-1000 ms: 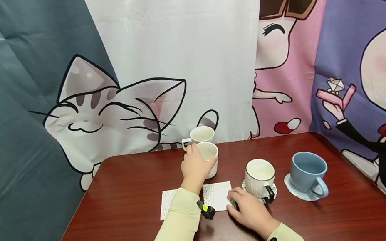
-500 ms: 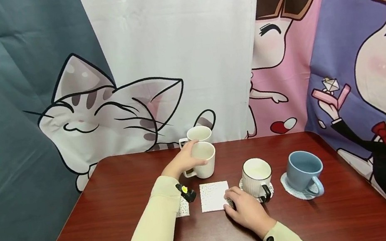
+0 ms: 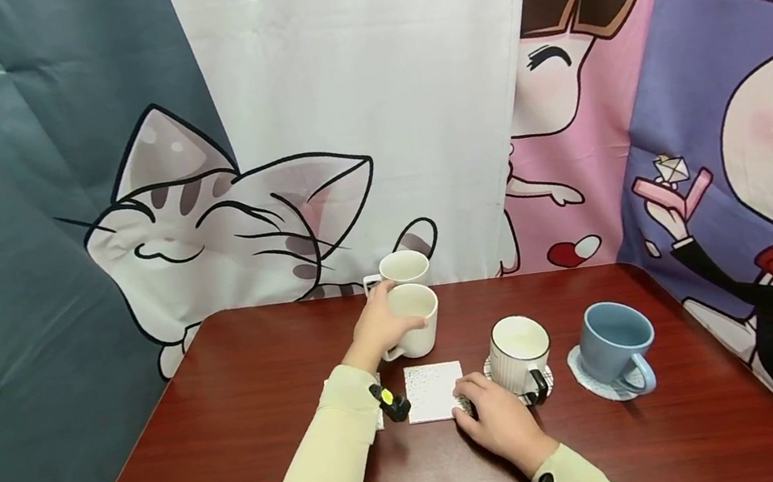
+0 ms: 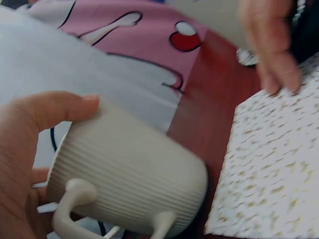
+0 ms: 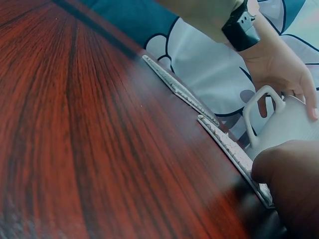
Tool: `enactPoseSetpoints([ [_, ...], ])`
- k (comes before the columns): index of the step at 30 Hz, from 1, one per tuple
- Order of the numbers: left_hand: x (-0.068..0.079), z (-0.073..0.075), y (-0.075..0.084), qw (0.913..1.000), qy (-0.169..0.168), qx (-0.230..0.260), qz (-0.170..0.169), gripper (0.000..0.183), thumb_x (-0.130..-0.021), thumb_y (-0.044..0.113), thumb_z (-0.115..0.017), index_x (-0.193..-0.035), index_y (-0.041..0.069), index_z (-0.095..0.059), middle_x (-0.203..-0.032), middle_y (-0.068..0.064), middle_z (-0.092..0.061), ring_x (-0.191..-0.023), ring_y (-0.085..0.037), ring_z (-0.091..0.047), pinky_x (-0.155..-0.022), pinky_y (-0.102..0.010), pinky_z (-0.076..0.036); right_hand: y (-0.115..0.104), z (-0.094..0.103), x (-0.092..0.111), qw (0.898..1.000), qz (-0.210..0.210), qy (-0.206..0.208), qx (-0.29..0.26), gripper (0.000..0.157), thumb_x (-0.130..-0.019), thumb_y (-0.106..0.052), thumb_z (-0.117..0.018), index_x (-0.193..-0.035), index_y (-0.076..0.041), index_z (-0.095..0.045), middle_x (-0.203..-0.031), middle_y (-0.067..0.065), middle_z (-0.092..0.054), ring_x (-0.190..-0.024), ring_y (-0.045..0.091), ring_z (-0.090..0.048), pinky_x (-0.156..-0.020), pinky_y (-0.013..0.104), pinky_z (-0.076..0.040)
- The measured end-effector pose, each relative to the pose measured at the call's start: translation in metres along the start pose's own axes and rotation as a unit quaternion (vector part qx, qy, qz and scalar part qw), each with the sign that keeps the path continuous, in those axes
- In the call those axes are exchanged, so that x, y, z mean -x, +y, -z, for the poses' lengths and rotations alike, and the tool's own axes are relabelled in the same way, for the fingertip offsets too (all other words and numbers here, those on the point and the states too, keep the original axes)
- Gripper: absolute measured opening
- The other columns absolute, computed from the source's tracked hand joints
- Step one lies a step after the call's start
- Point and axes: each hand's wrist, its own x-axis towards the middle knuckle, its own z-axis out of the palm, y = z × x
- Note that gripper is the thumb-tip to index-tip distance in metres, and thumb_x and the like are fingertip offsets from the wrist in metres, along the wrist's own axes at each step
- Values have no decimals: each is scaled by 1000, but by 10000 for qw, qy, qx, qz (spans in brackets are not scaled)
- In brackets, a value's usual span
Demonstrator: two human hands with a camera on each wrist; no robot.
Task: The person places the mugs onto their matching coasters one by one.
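Observation:
My left hand (image 3: 376,327) holds a ribbed white mug (image 3: 419,328) from its left side, thumb across the near side and fingers around the far side near the rim. The mug's handle (image 4: 75,209) sticks out below my palm in the left wrist view. In front of it lies a speckled white square coaster (image 3: 435,392). My right hand (image 3: 501,425) rests at that coaster's right edge, its fingertips (image 4: 286,74) touching the edge with fingers loosely bent. A second square coaster (image 5: 174,87) lies to the left, partly hidden by my left sleeve in the head view.
Another white mug (image 3: 403,266) stands behind the held one. Right of my right hand, a black-rimmed ribbed mug (image 3: 520,355) with a black handle sits on a round coaster. Farther right is a blue mug (image 3: 615,344) on a pale coaster (image 3: 584,378). A printed curtain (image 3: 366,109) hangs behind the table.
My left hand and forearm swung left around the mug, then came slightly back right. The mug's handle, hidden before, now shows below that hand. My right hand has stayed at the coaster.

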Motion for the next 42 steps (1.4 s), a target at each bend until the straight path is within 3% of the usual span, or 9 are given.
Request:
enactPoseSetpoints([
  [4,7,-8,10,9987,460,-196,96,94,-55,53,-78,-133,17,-39,-124,-2,-44,-102,-23,-51,-75,-43,-46,2,1,0,10000,15,29,23,23,-74,-27,-71,-92,-15,-65,-99,-5,-59,-89,11,-60,-77,31,-48],
  [7,9,-10,13,9986,435,-278,137,99,-55,57,-77,-135,16,-36,-123,-5,-41,-105,-26,-49,-75,-45,-46,1,2,0,10000,21,23,22,23,-74,-27,-71,-92,-15,-65,-99,-5,-59,-89,11,-60,-77,31,-48],
  [11,5,-4,11,9998,-3,-209,-59,107,-57,56,-78,-142,16,-26,-129,-11,-33,-113,-32,-42,-82,-48,-43,0,2,0,10000,26,25,15,23,-73,-27,-71,-91,-15,-65,-99,-4,-59,-88,12,-59,-76,31,-48],
  [16,-3,4,0,9954,-692,283,-603,104,-61,38,-82,-143,16,-23,-139,-11,-26,-123,-30,-33,-94,-46,-36,-1,2,0,10000,58,-13,-57,22,-74,-27,-71,-91,-14,-65,-98,-3,-59,-88,12,-59,-76,32,-48],
  [21,-5,8,-6,9897,-1078,688,-649,97,-64,34,-82,-142,18,-27,-139,-6,-28,-117,-24,-40,-93,-42,-37,0,1,1,10000,42,-26,-57,22,-74,-26,-71,-91,-14,-65,-98,-4,-59,-87,12,-59,-77,31,-48],
  [24,-4,8,-5,9919,-908,655,-594,97,-61,36,-84,-140,18,-31,-138,-4,-32,-113,-23,-44,-91,-42,-39,1,1,1,10000,46,-16,-49,22,-74,-27,-71,-91,-15,-64,-98,-4,-59,-88,12,-59,-77,31,-48],
  [34,6,-10,8,9995,227,20,-206,96,-55,51,-81,-135,20,-38,-134,0,-35,-112,-26,-41,-79,-45,-44,1,1,1,10000,42,-22,-50,22,-74,-27,-71,-91,-15,-65,-98,-4,-59,-88,12,-59,-77,32,-48],
  [42,10,-17,10,9988,463,58,-146,97,-57,53,-79,-137,20,-35,-136,-1,-33,-111,-29,-40,-78,-48,-43,2,1,0,9999,85,42,-58,22,-73,-26,-72,-91,-14,-64,-97,-4,-58,-86,11,-59,-76,31,-48],
])
